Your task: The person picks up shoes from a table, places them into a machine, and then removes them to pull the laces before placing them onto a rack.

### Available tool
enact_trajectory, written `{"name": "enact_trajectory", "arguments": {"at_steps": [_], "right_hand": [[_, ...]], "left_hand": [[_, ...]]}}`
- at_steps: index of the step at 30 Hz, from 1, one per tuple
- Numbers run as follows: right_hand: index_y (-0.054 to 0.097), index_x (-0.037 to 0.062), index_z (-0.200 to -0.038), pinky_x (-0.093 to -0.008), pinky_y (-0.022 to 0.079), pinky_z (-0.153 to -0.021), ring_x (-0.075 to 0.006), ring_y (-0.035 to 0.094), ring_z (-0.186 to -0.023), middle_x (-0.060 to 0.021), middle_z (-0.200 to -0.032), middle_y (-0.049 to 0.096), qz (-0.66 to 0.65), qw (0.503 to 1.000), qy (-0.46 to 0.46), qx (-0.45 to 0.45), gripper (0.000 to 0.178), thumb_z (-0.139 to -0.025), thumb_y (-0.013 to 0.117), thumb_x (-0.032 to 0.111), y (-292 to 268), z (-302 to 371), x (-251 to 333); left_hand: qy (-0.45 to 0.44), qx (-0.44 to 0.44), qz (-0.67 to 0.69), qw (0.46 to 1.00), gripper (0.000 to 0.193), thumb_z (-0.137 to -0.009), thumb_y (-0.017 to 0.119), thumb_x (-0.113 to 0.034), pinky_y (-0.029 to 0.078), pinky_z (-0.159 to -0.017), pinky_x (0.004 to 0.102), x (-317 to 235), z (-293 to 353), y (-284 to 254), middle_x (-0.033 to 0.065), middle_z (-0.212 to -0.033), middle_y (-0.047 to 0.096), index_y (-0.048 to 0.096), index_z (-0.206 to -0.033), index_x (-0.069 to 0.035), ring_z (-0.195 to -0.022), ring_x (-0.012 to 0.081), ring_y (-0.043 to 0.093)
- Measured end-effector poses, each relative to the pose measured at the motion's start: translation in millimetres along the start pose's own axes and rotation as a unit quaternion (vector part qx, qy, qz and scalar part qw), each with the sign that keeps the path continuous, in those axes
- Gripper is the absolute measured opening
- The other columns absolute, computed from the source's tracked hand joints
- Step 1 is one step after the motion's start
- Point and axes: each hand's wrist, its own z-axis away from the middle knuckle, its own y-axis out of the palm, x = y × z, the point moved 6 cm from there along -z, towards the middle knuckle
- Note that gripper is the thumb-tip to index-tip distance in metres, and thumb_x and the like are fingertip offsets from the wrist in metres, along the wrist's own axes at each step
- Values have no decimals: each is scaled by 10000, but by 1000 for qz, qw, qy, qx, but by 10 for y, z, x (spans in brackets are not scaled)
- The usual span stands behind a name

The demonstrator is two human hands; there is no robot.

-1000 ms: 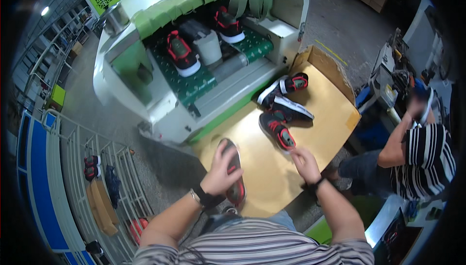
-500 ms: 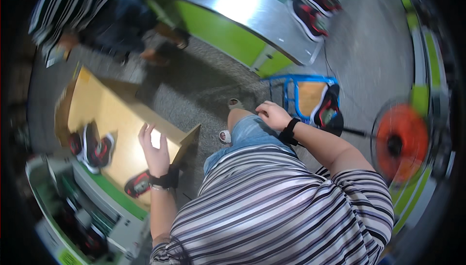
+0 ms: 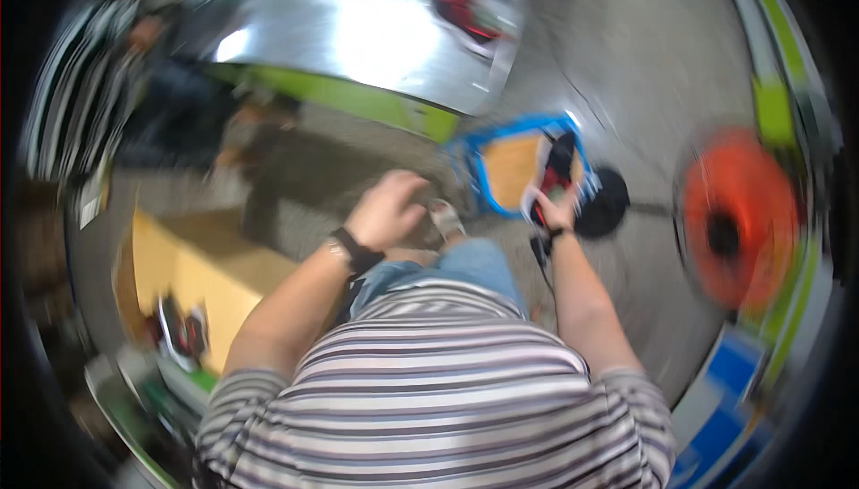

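A dark sneaker (image 3: 560,154) with red details and a white sole rests on a blue-framed stool (image 3: 512,171) with a wooden seat. My right hand (image 3: 555,213) is closed on the near end of this sneaker, though motion blurs its fingers. To the left, my left hand (image 3: 386,210) hangs in the air above the floor, in front of my shorts. It looks empty, with the thumb apart from loosely bent fingers. Both wrists wear black bands.
A metal-topped bench (image 3: 295,37) with green sides carries several sneakers. At left stands a light wooden table (image 3: 192,261) with more sneakers (image 3: 182,328) beside it. An orange fan (image 3: 741,221) is at right, its round black base (image 3: 604,204) by the stool. Another person (image 3: 170,113) stands upper left.
My body has turned left-to-right toward the stool. My right hand has reached the sneaker on it and gripped it. My left hand has left the wooden table's side and come toward the middle.
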Motion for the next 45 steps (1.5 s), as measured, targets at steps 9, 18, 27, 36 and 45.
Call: {"name": "enact_trajectory", "arguments": {"at_steps": [9, 18, 27, 36, 45], "right_hand": [[367, 30, -1452, -326, 440, -984, -215, 523, -1159, -104, -1315, 520, -54, 889, 11, 455, 804, -787, 808, 129, 384, 170, 1068], [416, -20, -1356, -380, 438, -999, -310, 565, -1166, -208, -1262, 572, 47, 600, -497, 625, 654, -823, 750, 158, 2198, 2706, 4675], [239, -9, -1478, -432, 407, -1055, -471, 475, -1257, -343, -1364, 451, 140, 407, -617, 659, 914, -768, 759, 239, 3374, 5572, 5375], [597, 101, -1307, -408, 464, -955, -371, 584, -1092, -185, -1178, 623, 140, -44, -799, 584, 602, -782, 771, 338, 3283, 7136, 5875], [682, 16, -954, -335, 515, -802, -270, 662, -869, -132, -894, 688, 188, -39, -552, 812, 158, -810, 717, 72, 3332, 6881, 6234]], "left_hand": [[-409, -167, 20, 897, 421, -871, 623, -202, 467, -964, 462, 1038, 2465, -103, 177, -1208, 606, 585, -1268, -68, -1101, 356, 598], [-546, -652, -95, 517, 293, -834, 655, -99, 435, -1002, 414, 541, 5262, 172, 196, -1170, 576, 605, -1113, -23, -1138, 365, 544], [-577, -752, 9, 318, 402, -887, 666, -197, 428, -998, 363, 808, 6053, 319, 164, -1248, 531, 574, -1256, -64, -1170, 296, 515], [-527, -819, 152, 167, 568, -895, 694, -228, 456, -990, 380, 1126, 5834, 422, 169, -1364, 444, 448, -1388, -87, -1216, 289, 494], [-498, -835, 204, 117, 636, -861, 742, -251, 453, -986, 386, 1237, 5814, 445, 185, -1374, 416, 447, -1389, -53, -1172, 301, 528]]}}
